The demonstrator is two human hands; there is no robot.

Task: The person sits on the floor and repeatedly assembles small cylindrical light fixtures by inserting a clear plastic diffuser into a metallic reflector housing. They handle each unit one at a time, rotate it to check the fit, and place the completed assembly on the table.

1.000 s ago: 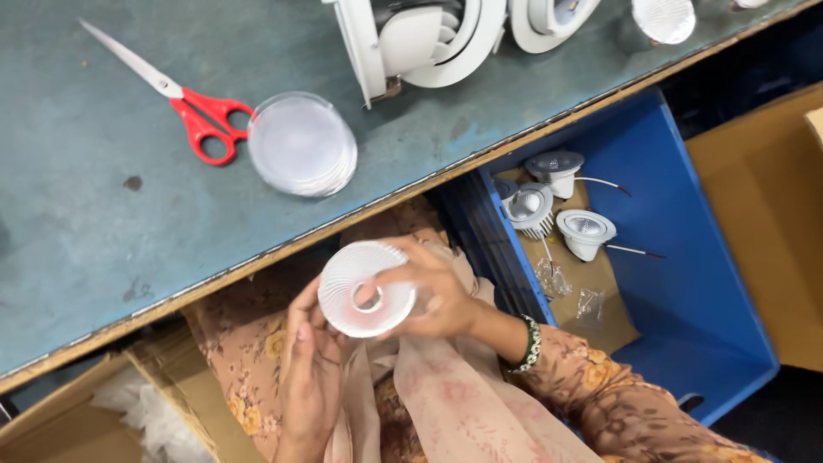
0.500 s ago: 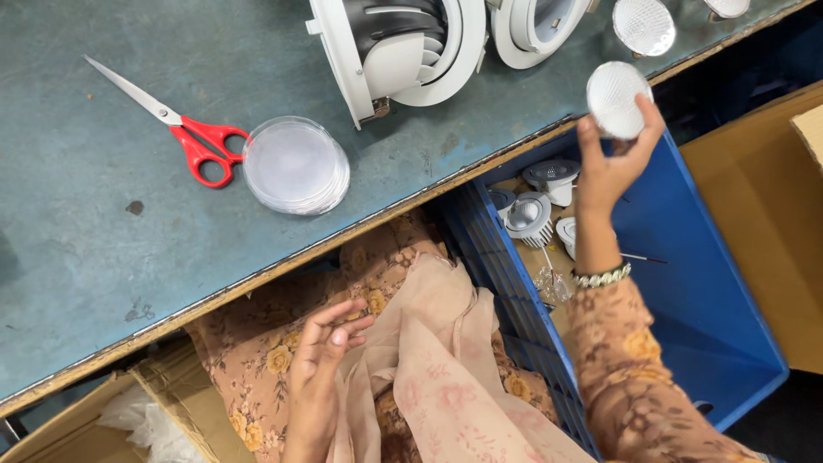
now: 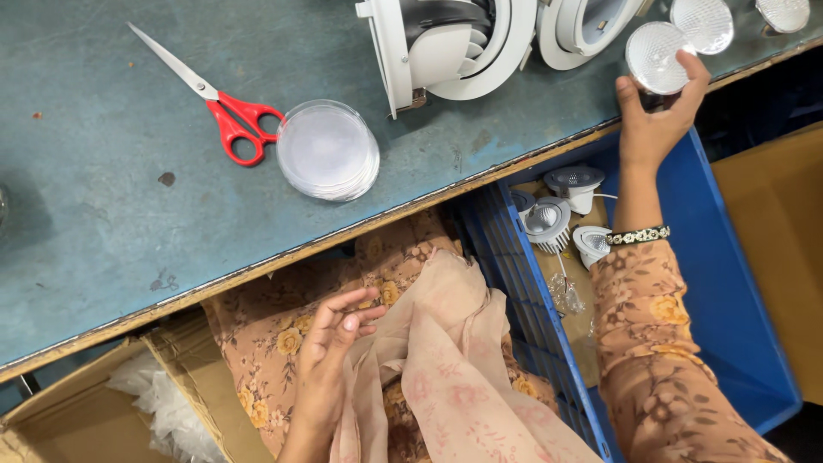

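Note:
My right hand (image 3: 656, 120) reaches up to the table's front edge at the right and grips a round white reflector lamp part (image 3: 655, 57) between thumb and fingers. Beside it on the table lie two similar round parts (image 3: 701, 24). My left hand (image 3: 330, 351) rests empty in my lap on floral cloth, fingers loosely apart. A stack of clear round lens discs (image 3: 327, 151) sits on the blue-green table (image 3: 103, 206) next to red-handled scissors (image 3: 219, 107).
Two large white downlight housings (image 3: 450, 47) lie at the table's far edge. A blue crate (image 3: 729, 283) at my right holds several small lamp units (image 3: 549, 221). A cardboard box (image 3: 103, 411) with plastic wrap sits at lower left.
My right hand carried the round white part from my lap up to the table's right edge. My left hand let go and stayed in my lap.

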